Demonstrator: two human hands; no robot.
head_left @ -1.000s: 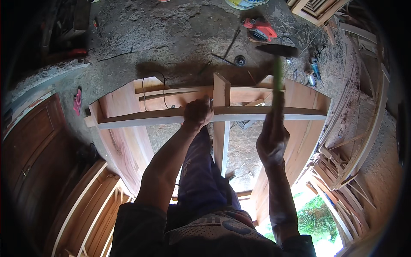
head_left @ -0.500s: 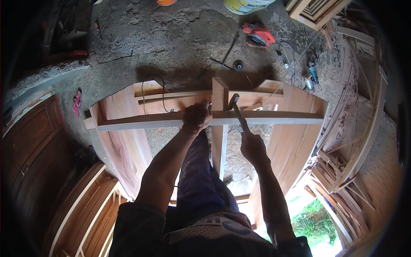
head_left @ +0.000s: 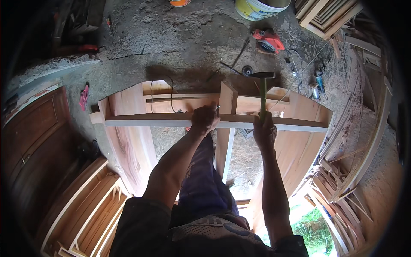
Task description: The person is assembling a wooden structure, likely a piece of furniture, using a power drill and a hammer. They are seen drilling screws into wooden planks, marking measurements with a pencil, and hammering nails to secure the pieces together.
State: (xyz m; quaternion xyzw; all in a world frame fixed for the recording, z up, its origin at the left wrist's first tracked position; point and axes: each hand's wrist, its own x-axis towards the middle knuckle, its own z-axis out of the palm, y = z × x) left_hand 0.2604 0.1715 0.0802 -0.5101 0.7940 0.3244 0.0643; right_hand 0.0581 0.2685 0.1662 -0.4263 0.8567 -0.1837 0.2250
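Observation:
My right hand (head_left: 265, 128) is wrapped round the lower handle of a hammer (head_left: 263, 92). The hammer head is clear of the wood, to the right of the short upright board (head_left: 228, 96). My left hand (head_left: 204, 118) is closed over the long wooden rail (head_left: 171, 120), just left of that board. A small shiny bit shows beside its fingers, too small to name. The rail runs across a wooden frame, joining its wide left side panel (head_left: 130, 150) and right side panel (head_left: 295, 141). A middle plank (head_left: 224, 150) runs back toward me beside my leg.
On the concrete floor beyond the frame lie a red power saw (head_left: 269, 41), a blue power tool (head_left: 319, 80) with cords, and a round dark disc (head_left: 247, 70). A bucket (head_left: 261, 9) stands at the far edge. Timber scraps (head_left: 338, 197) pile up at the right.
The hammer has swung up and away from the upright board, to the right, with my right hand. My left hand keeps its place on the rail. The whole view has shifted slightly.

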